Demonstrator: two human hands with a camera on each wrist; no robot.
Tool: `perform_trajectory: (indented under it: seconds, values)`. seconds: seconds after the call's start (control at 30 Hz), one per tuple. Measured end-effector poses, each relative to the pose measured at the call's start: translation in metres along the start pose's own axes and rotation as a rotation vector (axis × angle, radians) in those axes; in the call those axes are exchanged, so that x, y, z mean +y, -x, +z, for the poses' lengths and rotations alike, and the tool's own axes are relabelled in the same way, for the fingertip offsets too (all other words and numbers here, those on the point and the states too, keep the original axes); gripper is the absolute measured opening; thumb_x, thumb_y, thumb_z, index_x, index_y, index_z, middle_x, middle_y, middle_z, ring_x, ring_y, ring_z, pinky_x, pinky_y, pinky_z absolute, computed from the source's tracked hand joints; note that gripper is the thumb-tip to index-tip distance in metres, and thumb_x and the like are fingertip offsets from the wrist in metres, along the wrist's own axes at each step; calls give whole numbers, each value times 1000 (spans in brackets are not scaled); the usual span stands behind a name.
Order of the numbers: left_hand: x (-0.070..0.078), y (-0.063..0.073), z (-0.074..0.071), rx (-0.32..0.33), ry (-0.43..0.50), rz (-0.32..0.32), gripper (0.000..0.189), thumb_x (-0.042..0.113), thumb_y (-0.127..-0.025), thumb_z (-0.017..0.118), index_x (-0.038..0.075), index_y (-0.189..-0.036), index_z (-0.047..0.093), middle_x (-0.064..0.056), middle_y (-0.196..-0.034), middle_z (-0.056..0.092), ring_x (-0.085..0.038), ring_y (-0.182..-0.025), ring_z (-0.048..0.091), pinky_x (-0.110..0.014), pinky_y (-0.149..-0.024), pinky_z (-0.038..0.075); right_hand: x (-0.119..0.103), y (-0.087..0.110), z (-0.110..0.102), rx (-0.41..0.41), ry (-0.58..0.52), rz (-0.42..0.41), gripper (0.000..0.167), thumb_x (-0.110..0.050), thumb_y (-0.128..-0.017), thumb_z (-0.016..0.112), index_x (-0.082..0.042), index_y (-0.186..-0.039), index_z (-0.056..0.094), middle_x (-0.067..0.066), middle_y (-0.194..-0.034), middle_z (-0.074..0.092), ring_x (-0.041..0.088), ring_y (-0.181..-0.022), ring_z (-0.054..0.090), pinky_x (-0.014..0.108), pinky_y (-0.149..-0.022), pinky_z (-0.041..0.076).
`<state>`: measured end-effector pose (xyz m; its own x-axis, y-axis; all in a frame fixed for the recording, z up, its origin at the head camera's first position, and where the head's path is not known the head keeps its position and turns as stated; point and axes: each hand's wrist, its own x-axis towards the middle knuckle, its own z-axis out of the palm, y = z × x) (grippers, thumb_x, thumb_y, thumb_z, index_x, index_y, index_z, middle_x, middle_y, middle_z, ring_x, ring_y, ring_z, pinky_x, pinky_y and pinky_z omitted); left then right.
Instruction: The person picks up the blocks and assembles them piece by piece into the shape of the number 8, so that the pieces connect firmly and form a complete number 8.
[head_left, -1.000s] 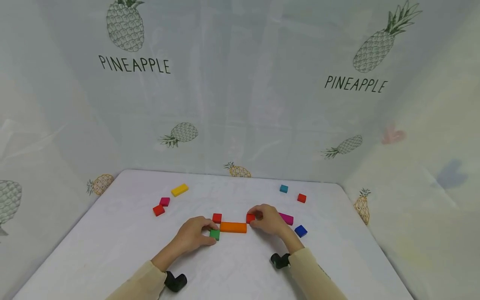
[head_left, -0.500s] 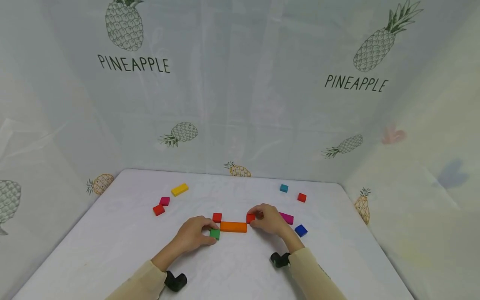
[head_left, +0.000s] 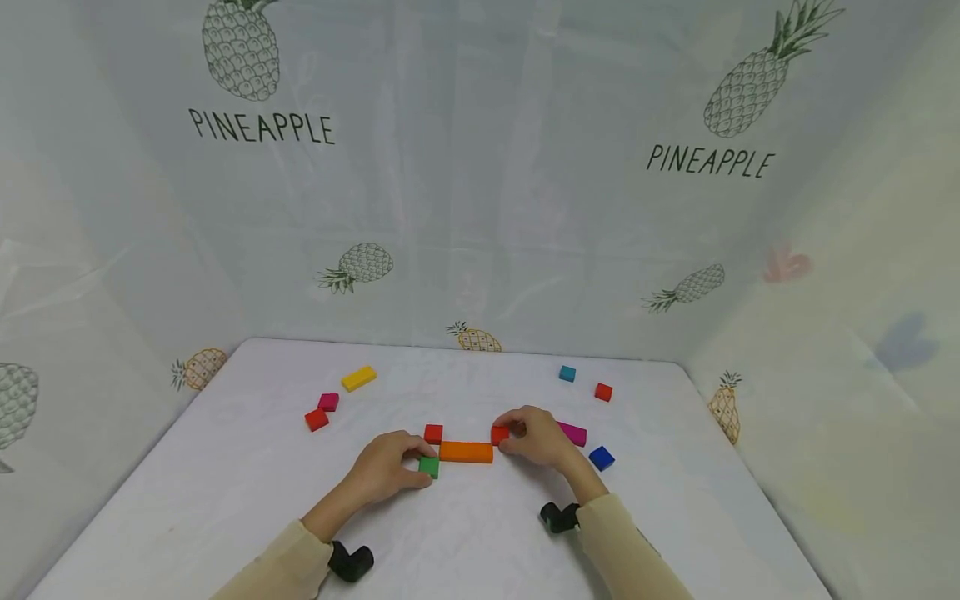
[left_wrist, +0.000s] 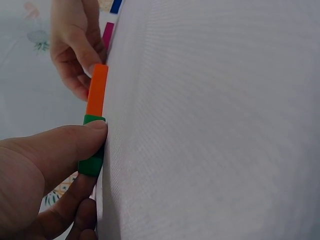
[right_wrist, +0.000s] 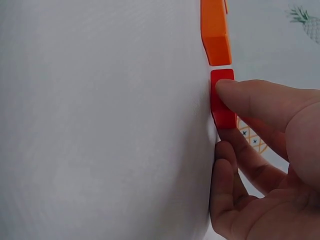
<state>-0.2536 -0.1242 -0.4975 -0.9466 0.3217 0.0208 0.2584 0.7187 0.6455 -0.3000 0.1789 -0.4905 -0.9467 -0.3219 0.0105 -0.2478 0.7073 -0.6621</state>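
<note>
A long orange block (head_left: 466, 452) lies crosswise on the white table. At its left end my left hand (head_left: 386, 467) pinches a green block (head_left: 429, 467) between thumb and fingers; in the left wrist view the thumb (left_wrist: 92, 131) lies across the green block (left_wrist: 91, 167), right at the orange one's end. My right hand (head_left: 536, 436) pinches a red block (head_left: 499, 435) near the orange block's far right corner. The right wrist view shows a narrow gap between this red block (right_wrist: 223, 107) and the orange block (right_wrist: 218, 40). Another red block (head_left: 433, 433) sits at the far left corner.
A magenta bar (head_left: 573, 433) lies beside my right hand, partly hidden by it, with a blue cube (head_left: 602, 458) nearby. Farther back right are a teal block (head_left: 567, 373) and a red block (head_left: 603, 392). Yellow (head_left: 359, 378), pink (head_left: 328, 402) and red (head_left: 317, 419) blocks lie back left.
</note>
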Motion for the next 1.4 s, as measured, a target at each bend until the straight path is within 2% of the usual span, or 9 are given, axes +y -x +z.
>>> perform_trajectory:
  seconds: [0.47,1.4]
  values:
    - [3,1,-1,-8,6,5,29,22,-81,94,26,-106,79,7,-102,69,-16,-98,59,-47,-94,54,0,1,-1,-14,13,4,32,-18,-91,85,-20,-122,77,-3,-105,66,18,-100,57,33,-87,54]
    - [-1,-1,1,-7,-8,0,29,24,-81,94,29,-106,79,8,-102,68,-15,-98,59,-43,-92,54,-3,3,-4,-26,-13,-35,30,-16,-90,86,-16,-119,76,1,-106,67,20,-100,57,35,-87,52]
